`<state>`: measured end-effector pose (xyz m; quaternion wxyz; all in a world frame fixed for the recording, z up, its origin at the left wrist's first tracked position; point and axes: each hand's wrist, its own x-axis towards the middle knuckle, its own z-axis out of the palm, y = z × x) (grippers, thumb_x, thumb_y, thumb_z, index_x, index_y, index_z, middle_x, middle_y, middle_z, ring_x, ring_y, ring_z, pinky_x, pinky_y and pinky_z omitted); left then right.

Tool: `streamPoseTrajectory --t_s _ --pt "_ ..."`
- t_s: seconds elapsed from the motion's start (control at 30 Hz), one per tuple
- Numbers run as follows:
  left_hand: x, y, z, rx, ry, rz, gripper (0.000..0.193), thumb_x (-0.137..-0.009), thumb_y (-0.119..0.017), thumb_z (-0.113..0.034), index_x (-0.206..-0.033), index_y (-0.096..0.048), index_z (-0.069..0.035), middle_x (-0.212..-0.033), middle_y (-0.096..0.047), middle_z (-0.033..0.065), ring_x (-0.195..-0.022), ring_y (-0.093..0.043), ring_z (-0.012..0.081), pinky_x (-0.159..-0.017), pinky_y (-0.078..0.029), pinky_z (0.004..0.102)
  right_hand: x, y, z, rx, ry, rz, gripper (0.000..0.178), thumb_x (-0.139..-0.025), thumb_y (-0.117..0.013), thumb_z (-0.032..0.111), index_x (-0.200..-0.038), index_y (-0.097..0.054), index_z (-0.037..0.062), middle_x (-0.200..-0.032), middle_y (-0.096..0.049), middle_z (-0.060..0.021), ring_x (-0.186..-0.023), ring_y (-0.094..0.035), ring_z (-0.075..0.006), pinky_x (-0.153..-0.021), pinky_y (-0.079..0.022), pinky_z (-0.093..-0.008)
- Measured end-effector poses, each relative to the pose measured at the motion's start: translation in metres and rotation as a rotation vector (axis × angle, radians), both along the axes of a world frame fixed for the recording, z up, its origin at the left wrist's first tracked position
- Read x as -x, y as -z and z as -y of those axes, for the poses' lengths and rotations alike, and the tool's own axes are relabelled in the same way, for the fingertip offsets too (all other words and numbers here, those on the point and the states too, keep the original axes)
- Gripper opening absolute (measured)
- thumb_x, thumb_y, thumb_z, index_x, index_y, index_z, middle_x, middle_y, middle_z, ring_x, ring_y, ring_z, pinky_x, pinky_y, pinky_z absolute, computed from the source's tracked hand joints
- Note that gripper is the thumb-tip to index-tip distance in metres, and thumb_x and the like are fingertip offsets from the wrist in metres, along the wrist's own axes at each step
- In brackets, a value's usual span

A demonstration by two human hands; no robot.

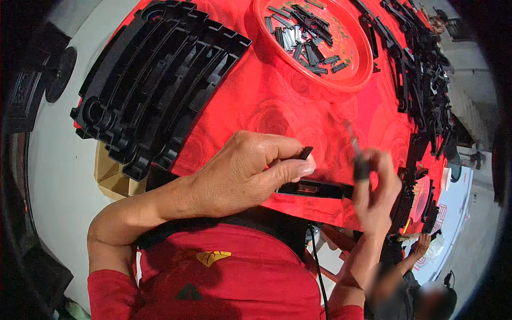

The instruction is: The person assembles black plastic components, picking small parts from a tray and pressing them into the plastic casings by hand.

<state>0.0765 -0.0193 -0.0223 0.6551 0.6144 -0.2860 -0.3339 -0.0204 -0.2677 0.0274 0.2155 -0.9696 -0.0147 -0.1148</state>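
Note:
Between the thumb and index finger of my left hand [256, 162] is a small black plastic piece [305, 153], pinched so that only its tip shows. My right hand [380, 184] is closed around a tool with a dark handle [361, 168] and a thin shaft. Motion smears this tool, and its tip cannot be made out; it points up and away from me, apart from the small piece. Below both hands, near the table's front edge, lies a long black plastic part [317, 189] with a recess in it. My left hand hides its left end.
Long black slotted trays [160, 80] cover the table's left. A red basin [364, 74] at the back holds many short black pieces. Black parts [421, 80] pile along the right edge. A cardboard box [114, 173] stands at lower left. Another person's hand [422, 244] shows at lower right.

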Motion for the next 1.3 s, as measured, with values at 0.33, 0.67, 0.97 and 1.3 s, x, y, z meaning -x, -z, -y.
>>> streamPoseTrajectory --t_s 0.33,0.67,0.97,1.3 --pt "0.002 0.008 0.001 -0.024 -0.104 0.264 0.016 -0.101 -0.065 -0.009 -0.107 -0.074 0.002 -0.080 -0.065 0.0081 -0.072 -0.063 0.0126 -0.064 -0.049 0.0291 0.023 -0.010 -0.048 -0.069 -0.081 -0.048 0.022 -0.080 -0.075 0.000 -0.099 -0.064 -0.0001 -0.087 -0.066 -0.0144 -0.070 -0.062 -0.0324 -0.063 -0.050 -0.0400" --pt "0.004 0.008 0.001 -0.040 -0.202 0.509 0.018 -0.096 -0.070 -0.009 -0.109 -0.074 0.002 -0.082 -0.066 0.0143 -0.074 -0.069 0.0249 -0.064 -0.051 0.0348 0.028 -0.017 -0.059 0.070 -0.051 0.025 0.024 -0.079 -0.073 -0.001 -0.102 -0.068 -0.0021 -0.087 -0.067 -0.0166 -0.075 -0.067 -0.0307 -0.068 -0.053 -0.0372" --pt "0.000 -0.001 -0.002 -0.212 -0.236 0.537 0.017 -0.100 -0.067 -0.013 -0.104 -0.076 0.001 -0.079 -0.068 0.0084 -0.068 -0.067 0.0172 -0.062 -0.051 0.0300 0.034 -0.021 -0.077 0.185 0.023 0.025 0.033 -0.070 -0.072 -0.008 -0.103 -0.069 -0.0024 -0.094 -0.070 -0.0199 -0.082 -0.068 -0.0362 -0.074 -0.054 -0.0399" --pt "-0.002 -0.001 -0.002 -0.030 -0.228 0.074 0.022 -0.104 -0.064 -0.018 -0.113 -0.080 -0.005 -0.072 -0.054 -0.0045 -0.075 -0.049 0.0032 -0.067 -0.040 0.0232 0.040 -0.017 -0.076 0.140 -0.051 0.014 0.034 -0.073 -0.077 0.001 -0.106 -0.070 0.0018 -0.094 -0.067 -0.0130 -0.079 -0.064 -0.0306 -0.068 -0.053 -0.0396"
